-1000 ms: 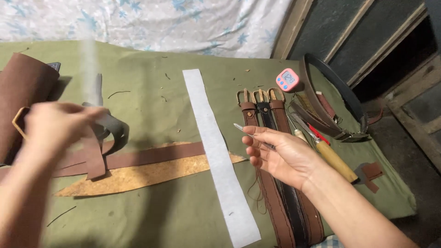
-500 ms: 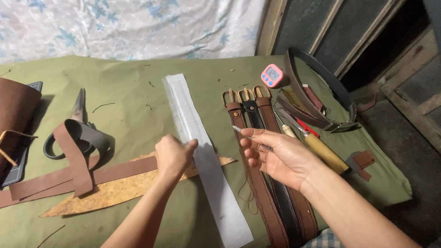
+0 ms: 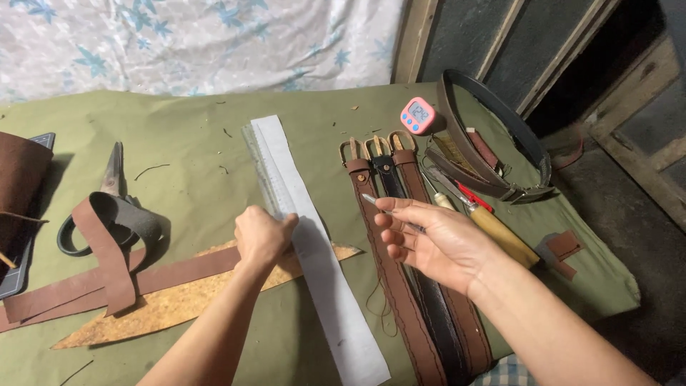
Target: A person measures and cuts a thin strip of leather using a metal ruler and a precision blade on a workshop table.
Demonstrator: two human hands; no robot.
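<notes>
Left hand point(image 3: 263, 239) grips a clear ruler point(image 3: 266, 171) lying on a white strip point(image 3: 321, 271). Right hand point(image 3: 429, 243), at three o'clock, pinches a thin metal tool point(image 3: 379, 205) above three belts point(image 3: 400, 300).

The left hand point(image 3: 263, 238) is curled into a loose fist, knuckles up, its forearm reaching in from the lower edge. The right hand point(image 3: 429, 243) hovers palm-up, fingers point(image 3: 391, 223) half bent, thumb and forefinger pinched together, forearm entering from the lower right.

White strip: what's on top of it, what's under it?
On the white strip lies a clear ruler, pressed by the left hand. Under it, the tan leather scrap passes beneath; the covered part is hidden.
</notes>
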